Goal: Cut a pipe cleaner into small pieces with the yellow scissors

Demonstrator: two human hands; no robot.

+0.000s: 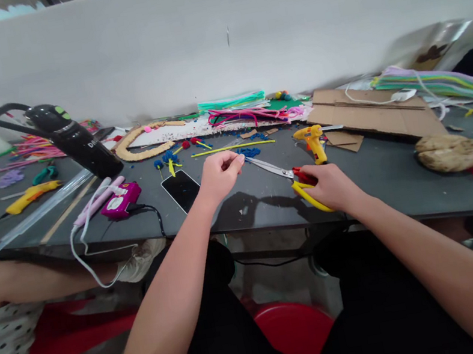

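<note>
At centre right of the frame the right hand point(333, 185) is closed on the scissors point(284, 173) - its fingers point(316, 182) are wrapped through the yellow and red handles, and the blades run up-left across the grey table point(369, 178). The blade tips lie just beside the left hand point(219, 175) at centre, whose fingers point(234, 165) are curled in with the thumb against the forefinger; whether they pinch anything is too small to tell. A phone point(181, 190) lies just left of that hand, blue fluff point(249, 152) just above the blades, and a yellow glue gun point(314, 142) stands above the right hand.
</note>
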